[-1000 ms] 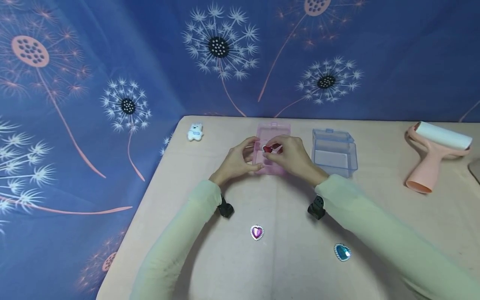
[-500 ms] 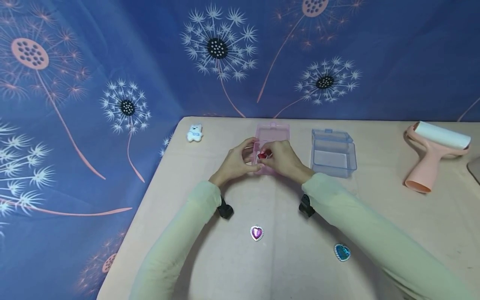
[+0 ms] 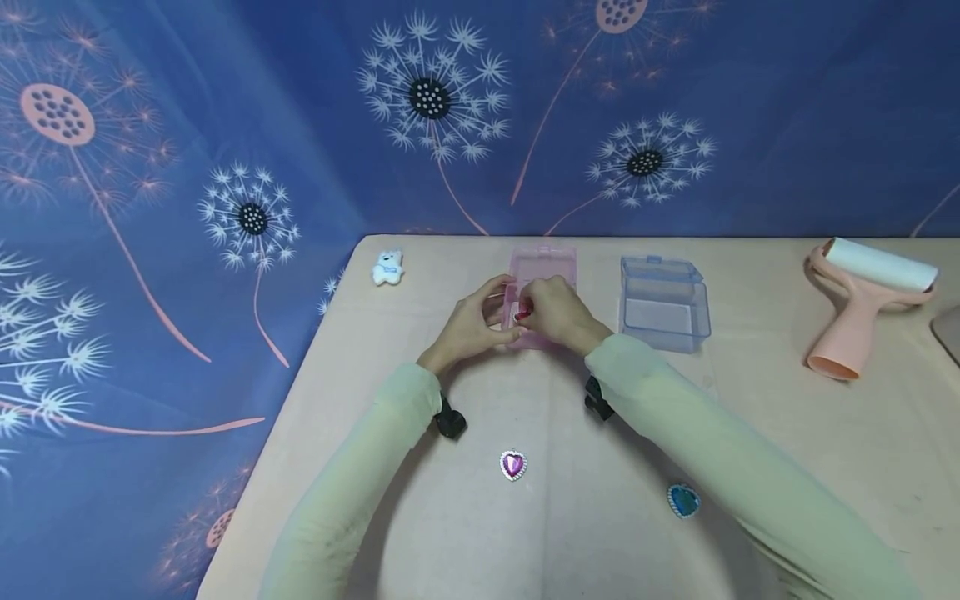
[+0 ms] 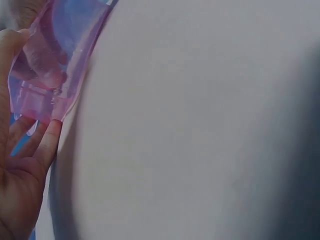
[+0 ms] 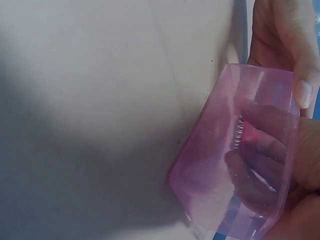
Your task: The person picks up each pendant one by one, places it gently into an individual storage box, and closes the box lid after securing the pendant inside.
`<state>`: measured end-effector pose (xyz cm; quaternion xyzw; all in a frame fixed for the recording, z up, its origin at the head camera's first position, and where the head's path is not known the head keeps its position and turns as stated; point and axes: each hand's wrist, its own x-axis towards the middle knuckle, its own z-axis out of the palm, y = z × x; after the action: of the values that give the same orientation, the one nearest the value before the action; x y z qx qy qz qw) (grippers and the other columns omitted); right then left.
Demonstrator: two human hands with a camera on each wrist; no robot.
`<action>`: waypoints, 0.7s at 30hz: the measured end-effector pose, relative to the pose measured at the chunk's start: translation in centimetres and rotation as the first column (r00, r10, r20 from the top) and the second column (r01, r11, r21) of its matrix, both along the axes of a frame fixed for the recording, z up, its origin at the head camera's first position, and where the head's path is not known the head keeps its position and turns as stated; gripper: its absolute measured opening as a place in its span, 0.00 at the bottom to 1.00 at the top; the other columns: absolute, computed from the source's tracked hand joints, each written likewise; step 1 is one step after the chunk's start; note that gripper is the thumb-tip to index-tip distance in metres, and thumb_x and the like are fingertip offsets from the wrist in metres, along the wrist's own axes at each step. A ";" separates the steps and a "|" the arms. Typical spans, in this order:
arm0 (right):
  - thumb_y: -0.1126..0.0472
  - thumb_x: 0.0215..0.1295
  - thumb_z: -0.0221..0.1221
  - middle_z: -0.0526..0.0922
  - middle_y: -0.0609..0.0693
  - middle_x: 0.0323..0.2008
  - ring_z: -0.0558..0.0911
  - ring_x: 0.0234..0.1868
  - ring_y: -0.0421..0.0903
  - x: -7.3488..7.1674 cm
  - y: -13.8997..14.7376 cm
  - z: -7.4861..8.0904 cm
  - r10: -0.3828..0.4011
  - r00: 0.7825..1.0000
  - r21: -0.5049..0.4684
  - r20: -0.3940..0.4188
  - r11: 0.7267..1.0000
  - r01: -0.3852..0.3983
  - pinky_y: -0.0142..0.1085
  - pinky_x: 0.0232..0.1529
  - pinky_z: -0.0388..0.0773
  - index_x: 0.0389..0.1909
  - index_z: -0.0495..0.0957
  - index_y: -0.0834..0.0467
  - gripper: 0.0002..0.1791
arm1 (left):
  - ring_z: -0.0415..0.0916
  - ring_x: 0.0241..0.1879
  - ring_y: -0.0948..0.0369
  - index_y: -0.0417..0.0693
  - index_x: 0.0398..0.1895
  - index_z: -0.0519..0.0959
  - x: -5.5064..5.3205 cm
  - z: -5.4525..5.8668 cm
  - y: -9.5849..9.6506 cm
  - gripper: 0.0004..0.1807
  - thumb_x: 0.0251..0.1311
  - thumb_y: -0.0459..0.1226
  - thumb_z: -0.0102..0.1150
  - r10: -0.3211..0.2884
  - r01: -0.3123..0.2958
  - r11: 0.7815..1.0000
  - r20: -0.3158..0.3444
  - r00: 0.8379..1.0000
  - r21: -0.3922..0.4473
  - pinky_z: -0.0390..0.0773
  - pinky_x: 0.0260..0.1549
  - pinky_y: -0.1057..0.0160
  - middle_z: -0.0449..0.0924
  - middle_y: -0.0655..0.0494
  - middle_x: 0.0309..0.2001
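Note:
A pink see-through plastic box [image 3: 543, 265] lies on the table with its lid open toward the back. My left hand [image 3: 467, 327] grips its left side, thumb at the front wall and fingers along the side. The fingers of my right hand [image 3: 558, 310] reach down inside the box and pinch a red heart-shaped gem [image 3: 522, 315] with a silvery beaded edge. Through the pink wall [image 5: 205, 175] in the right wrist view, the beaded edge of the gem [image 5: 239, 132] shows between the fingertips. Most of the gem is hidden by my right hand in the head view.
An open blue see-through box [image 3: 663, 312] stands to the right. Nearer me lie a purple heart gem [image 3: 513, 465] and a teal heart gem [image 3: 683, 501]. A white bear figure [image 3: 387, 267] sits at the back left, a pink-handled lint roller [image 3: 862, 300] at the right.
My right hand has moved left with the red gem, lower into the pink box, and the gem has turned more edge-on. My left hand has kept its place on the box.

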<state>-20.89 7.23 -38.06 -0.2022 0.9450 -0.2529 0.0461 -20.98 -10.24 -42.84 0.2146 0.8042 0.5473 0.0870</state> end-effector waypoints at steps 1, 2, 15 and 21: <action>0.66 0.52 0.69 0.83 0.51 0.21 0.76 0.26 0.45 0.0 0.0 0.1 -0.002 1.000 0.004 0.003 1.000 0.002 0.36 0.31 0.77 0.21 0.82 0.61 0.06 | 0.68 0.67 0.53 0.46 0.71 0.61 -0.1 0.0 0.0 0.46 0.47 0.30 0.73 -0.001 0.001 1.000 0.001 1.000 0.005 0.77 0.56 0.66 0.67 0.44 0.68; 0.67 0.51 0.69 0.83 0.51 0.21 0.76 0.26 0.45 -0.1 0.0 0.2 -0.001 1.000 0.007 0.011 1.000 0.001 0.36 0.31 0.77 0.21 0.82 0.61 0.06 | 0.68 0.67 0.52 0.46 0.71 0.61 -0.1 0.0 0.0 0.46 0.47 0.30 0.73 -0.003 0.003 1.000 0.006 1.000 0.009 0.76 0.56 0.66 0.67 0.44 0.68; 0.67 0.48 0.70 0.84 0.53 0.22 0.77 0.27 0.47 -0.1 -0.5 -0.2 -0.008 1.000 0.042 0.020 0.999 0.007 0.37 0.33 0.78 0.21 0.82 0.62 0.05 | 0.65 0.68 0.50 0.45 0.72 0.59 0.0 0.0 -0.3 0.48 0.47 0.29 0.73 -0.027 0.024 0.998 0.058 0.998 0.050 0.75 0.58 0.62 0.65 0.42 0.69; 0.64 0.56 0.67 0.84 0.55 0.24 0.78 0.27 0.47 0.0 0.1 -0.1 0.046 0.998 0.021 -0.035 0.999 -0.046 0.39 0.33 0.79 0.24 0.83 0.63 0.07 | 0.66 0.68 0.52 0.46 0.71 0.60 -0.2 0.0 -0.1 0.47 0.47 0.30 0.73 -0.024 0.023 0.999 0.031 0.999 0.022 0.75 0.58 0.66 0.66 0.45 0.68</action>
<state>-20.90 7.37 -38.13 -0.2279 0.9432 -0.2388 0.0371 -21.19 -10.38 -42.88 0.2165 0.7941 0.5584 0.1036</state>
